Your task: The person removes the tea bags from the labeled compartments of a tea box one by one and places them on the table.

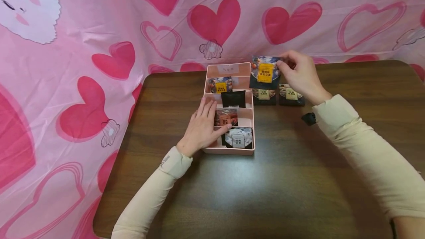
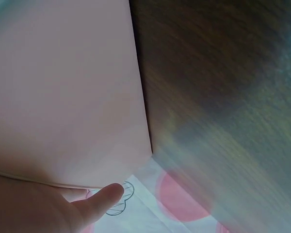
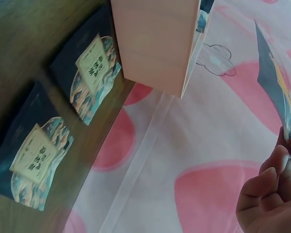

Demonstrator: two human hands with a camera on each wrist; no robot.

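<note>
A tea-bag-like sachet [image 1: 265,73] with a yellow label is pinched at its upper right corner by my right hand [image 1: 302,75]. It is held up just right of the far end of a pink divided box [image 1: 229,152]. In the right wrist view the sachet [image 3: 273,82] appears nearly edge-on between thumb and fingers. My left hand [image 1: 200,130] rests over the box's left rim, fingers extended and thumb reaching across the near compartments. Inside lie a yellow-labelled sachet [image 1: 220,86], a plain black sachet [image 1: 234,99], a red-labelled sachet [image 1: 225,118] and a white-labelled sachet [image 1: 239,138].
Two dark sachets with pale green labels lie on the brown table [image 1: 285,180], right of the box: a nearer-to-box sachet [image 1: 264,97] and an outer sachet [image 1: 292,94]. A small black object [image 1: 309,118] shows beside the right cuff. Pink heart-patterned cloth [image 1: 249,21] hangs behind and left.
</note>
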